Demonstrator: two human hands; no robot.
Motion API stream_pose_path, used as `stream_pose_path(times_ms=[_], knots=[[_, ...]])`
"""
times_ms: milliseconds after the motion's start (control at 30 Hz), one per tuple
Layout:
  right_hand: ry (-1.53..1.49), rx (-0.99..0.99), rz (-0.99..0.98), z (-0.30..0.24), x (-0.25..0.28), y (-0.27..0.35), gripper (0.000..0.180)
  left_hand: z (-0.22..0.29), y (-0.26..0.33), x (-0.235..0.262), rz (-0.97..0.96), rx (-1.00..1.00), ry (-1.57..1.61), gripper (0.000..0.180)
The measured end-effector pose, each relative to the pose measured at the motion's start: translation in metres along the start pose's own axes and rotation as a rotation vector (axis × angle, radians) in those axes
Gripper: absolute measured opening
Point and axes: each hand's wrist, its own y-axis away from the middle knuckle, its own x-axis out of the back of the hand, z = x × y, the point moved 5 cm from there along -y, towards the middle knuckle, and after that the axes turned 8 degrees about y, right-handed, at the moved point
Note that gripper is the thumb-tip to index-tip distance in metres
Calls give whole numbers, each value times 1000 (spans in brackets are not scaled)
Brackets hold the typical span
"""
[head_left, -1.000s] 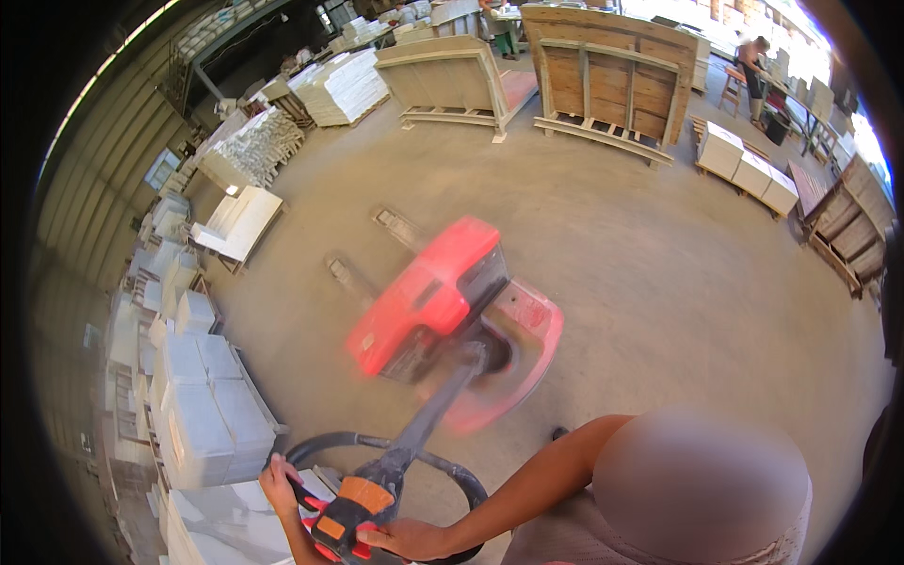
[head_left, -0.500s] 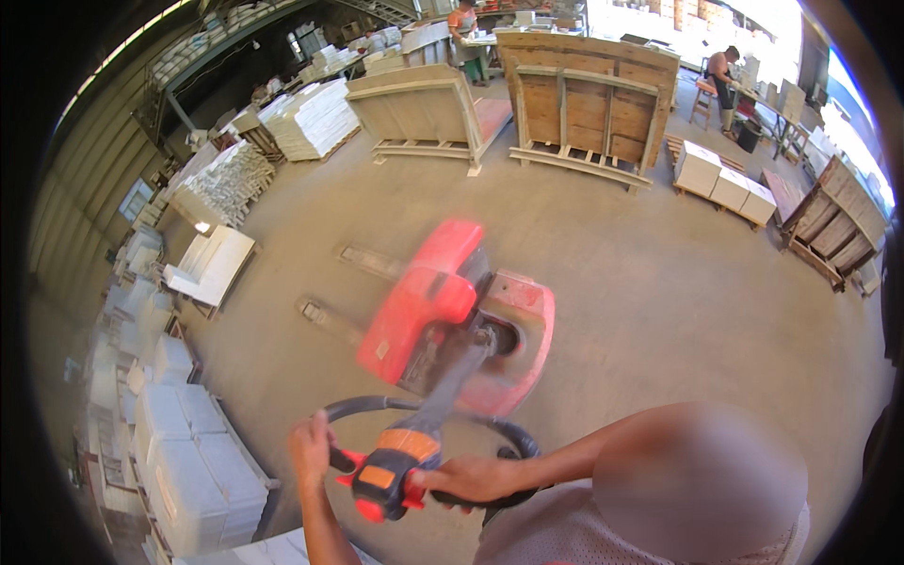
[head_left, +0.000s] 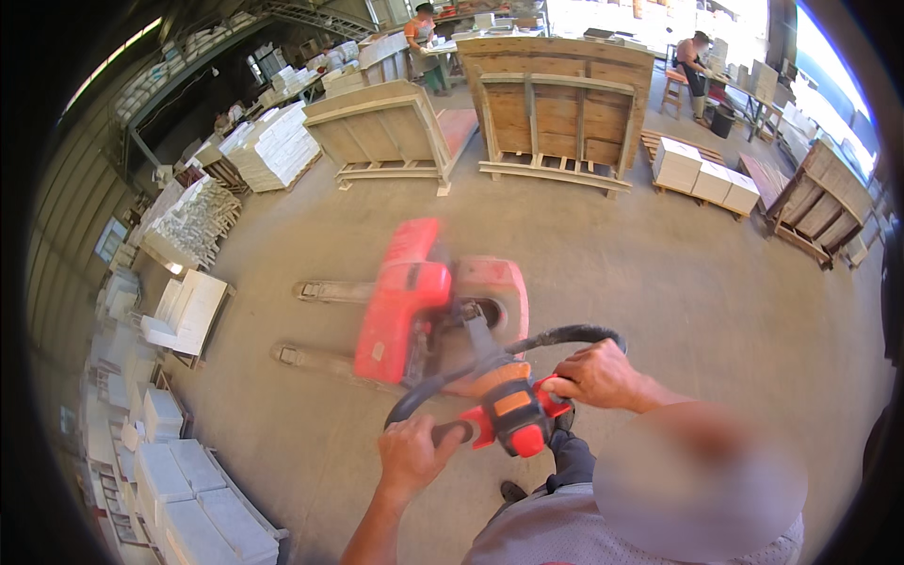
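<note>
A red pallet truck (head_left: 400, 330) stands in front of me, somewhat smeared by motion. Its two forks (head_left: 331, 292) point to the left, with nothing on them. The tiller head (head_left: 513, 405), black and orange with red controls, is nearest me, with a black loop handle around it. My left hand (head_left: 412, 457) is closed round the handle's left grip, thumb along it. My right hand (head_left: 603, 375) is closed on the handle's right side, its thumb by the red control. Some of its fingers are hidden.
Wooden racks (head_left: 565, 104) stand across the far side, with white blocks on a pallet (head_left: 697, 177) right of them. Stacked pale slabs (head_left: 268, 151) and grey-white blocks (head_left: 202, 504) line the left. Two people (head_left: 421, 47) work at far tables. Concrete floor (head_left: 640, 282) surrounds the truck.
The tiller has swung from lower left to the right relative to the truck body. Both hands moved right with it, the right one also farther away. The forks now point more squarely left.
</note>
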Motion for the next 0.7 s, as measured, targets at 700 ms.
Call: stream_pose_path(times_ms=[700], knots=[[-218,413,59,174,38,-110,43,109,-84,-89,-84,365,150,48]])
